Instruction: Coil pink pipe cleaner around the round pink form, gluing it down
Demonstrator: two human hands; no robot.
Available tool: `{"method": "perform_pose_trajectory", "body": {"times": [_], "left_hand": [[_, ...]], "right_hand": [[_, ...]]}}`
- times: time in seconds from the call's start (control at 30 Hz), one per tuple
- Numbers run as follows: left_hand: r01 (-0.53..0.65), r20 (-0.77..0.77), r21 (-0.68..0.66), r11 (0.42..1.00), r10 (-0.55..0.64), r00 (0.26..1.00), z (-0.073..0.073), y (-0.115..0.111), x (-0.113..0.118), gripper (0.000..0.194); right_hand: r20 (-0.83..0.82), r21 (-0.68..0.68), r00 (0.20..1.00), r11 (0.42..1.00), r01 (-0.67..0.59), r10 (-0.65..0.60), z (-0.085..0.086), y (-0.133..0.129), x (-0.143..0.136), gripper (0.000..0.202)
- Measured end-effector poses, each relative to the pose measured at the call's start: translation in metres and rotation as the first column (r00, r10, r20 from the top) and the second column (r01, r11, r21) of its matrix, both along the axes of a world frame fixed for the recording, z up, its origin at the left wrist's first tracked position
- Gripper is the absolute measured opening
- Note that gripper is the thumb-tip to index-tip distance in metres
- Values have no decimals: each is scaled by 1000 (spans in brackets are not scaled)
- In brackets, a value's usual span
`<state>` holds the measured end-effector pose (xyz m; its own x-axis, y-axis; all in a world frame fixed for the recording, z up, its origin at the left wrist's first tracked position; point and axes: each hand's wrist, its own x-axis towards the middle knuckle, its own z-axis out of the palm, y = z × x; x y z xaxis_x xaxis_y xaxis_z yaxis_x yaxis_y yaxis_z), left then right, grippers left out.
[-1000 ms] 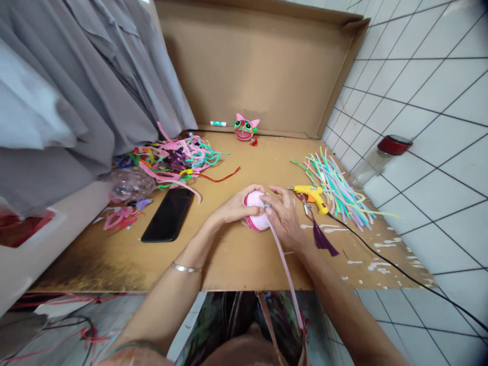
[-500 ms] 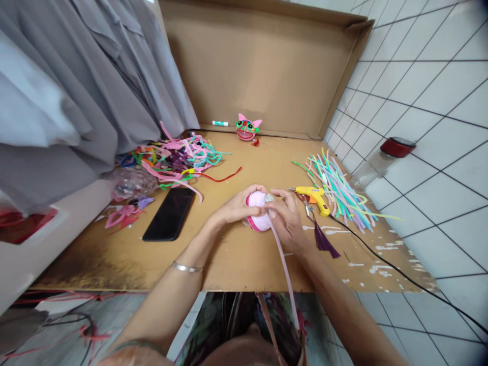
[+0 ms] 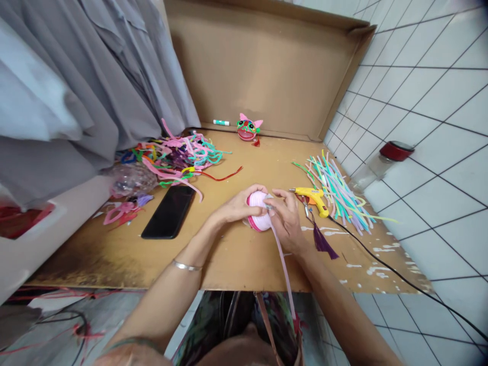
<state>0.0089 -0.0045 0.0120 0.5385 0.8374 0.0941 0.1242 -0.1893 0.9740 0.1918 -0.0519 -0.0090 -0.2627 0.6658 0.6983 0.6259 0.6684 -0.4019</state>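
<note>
My left hand [image 3: 240, 204] is closed around the left side of a ball wrapped in pale pink pipe cleaner [image 3: 258, 202], with a darker pink band along its edge. On the ball's right side, the thumb and fingers of my right hand [image 3: 286, 216] pinch the pipe cleaner [image 3: 283, 262] against a clear, bare patch. The loose length of that strand hangs down past the table edge toward my lap. Just right of my right hand lies a yellow hot glue gun [image 3: 313, 198], its nozzle pointing left.
Pastel pipe cleaners [image 3: 339, 190] lie at right, near a purple tassel [image 3: 324, 241] and a red-lidded jar [image 3: 385, 160]. A black phone [image 3: 168, 212] and a tangled pipe-cleaner heap [image 3: 183, 152] are left. Behind stand an animal-face ornament [image 3: 247, 128] and a glue stick [image 3: 221, 122]. The gun's cord [image 3: 381, 263] trails right.
The view has shifted slightly. The pipe cleaner's hanging end has swung a little to the left; both hands keep almost the same hold on the ball.
</note>
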Motion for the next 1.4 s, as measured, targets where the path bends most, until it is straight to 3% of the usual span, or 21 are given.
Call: {"method": "perform_pose_trajectory", "body": {"times": [0.27, 0.53, 0.83, 1.13, 1.4], "left_hand": [[12, 14, -23, 1000, -12, 1000, 3, -2, 1, 48], [3, 18, -32, 999, -3, 1000, 2, -1, 0, 50], [19, 76, -15, 1000, -18, 997, -9, 7, -2, 45], [25, 86, -24, 999, -22, 996, -3, 3, -1, 46], [21, 85, -36, 999, -18, 996, -8, 6, -1, 49]], "right_hand": [[59, 107, 998, 994, 1, -7, 0, -1, 0, 25], [-6, 167, 1000, 986, 6, -5, 4, 0, 5, 26], [161, 233, 986, 969, -79, 42, 12, 2, 13, 24], [310, 312, 951, 943, -113, 11, 6, 6, 18, 26], [223, 448, 973, 893, -49, -59, 0, 6, 11, 10]]}}
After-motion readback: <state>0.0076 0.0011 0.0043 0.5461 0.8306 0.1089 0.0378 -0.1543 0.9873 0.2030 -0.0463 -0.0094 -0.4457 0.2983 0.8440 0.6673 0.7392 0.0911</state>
